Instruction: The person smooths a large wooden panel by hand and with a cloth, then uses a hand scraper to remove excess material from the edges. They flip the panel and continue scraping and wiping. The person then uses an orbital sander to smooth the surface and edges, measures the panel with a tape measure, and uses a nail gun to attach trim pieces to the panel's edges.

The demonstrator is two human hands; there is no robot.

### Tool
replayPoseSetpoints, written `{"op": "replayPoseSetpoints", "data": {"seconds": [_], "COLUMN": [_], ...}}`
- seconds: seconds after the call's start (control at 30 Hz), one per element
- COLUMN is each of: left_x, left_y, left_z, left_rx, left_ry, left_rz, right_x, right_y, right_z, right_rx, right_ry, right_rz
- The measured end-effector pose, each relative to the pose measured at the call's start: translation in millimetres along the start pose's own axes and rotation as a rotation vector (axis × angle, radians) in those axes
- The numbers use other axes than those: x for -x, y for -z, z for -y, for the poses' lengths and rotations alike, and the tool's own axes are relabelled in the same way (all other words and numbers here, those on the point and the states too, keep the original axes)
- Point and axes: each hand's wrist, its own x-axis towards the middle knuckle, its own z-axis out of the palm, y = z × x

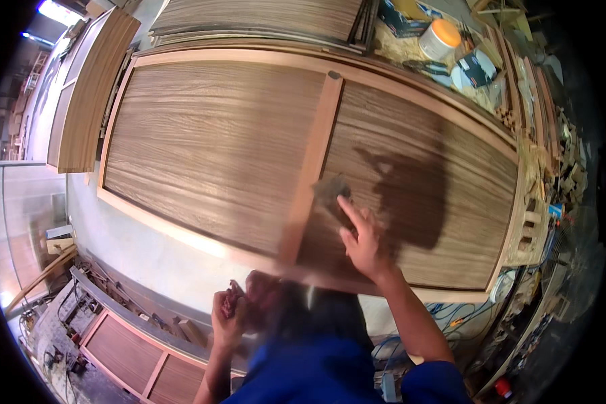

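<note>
A framed wooden panel lies flat before me, with brown grained insets and paler frame strips. My right hand is over its right inset, close to the crosspiece. It holds what looks like a flat grey scraper, blurred, with the index finger stretched along it. The scraper's far end is at the crosspiece's edge; whether it touches the wood I cannot tell. Off the panel's near edge, my left hand is closed around a crumpled dark red cloth. The hand's shadow falls on the right inset.
More brown panels are stacked beyond. At the far right stand a white tub with an orange lid, pliers and other small items. A second framed panel lies lower left. Blue hoses run at lower right.
</note>
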Motion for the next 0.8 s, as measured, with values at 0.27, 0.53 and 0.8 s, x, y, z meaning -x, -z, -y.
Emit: {"op": "replayPoseSetpoints", "data": {"seconds": [0.27, 0.53, 0.8], "left_x": [-36, -48, -68], "left_y": [-5, -12, 47], "left_z": [19, 12, 13], "left_rx": [-0.137, 0.03, 0.022], "left_ry": [0.15, 0.279, 0.302], "left_rz": [-0.082, -0.171, -0.119], "right_x": [-261, -183, -131], "right_y": [60, 58, -69], "right_z": [-36, 11, 92], "right_rx": [0.429, 0.64, -0.382], "right_ry": [0.103, 0.074, -0.162], "right_rz": [-0.242, 0.292, 0.697]}}
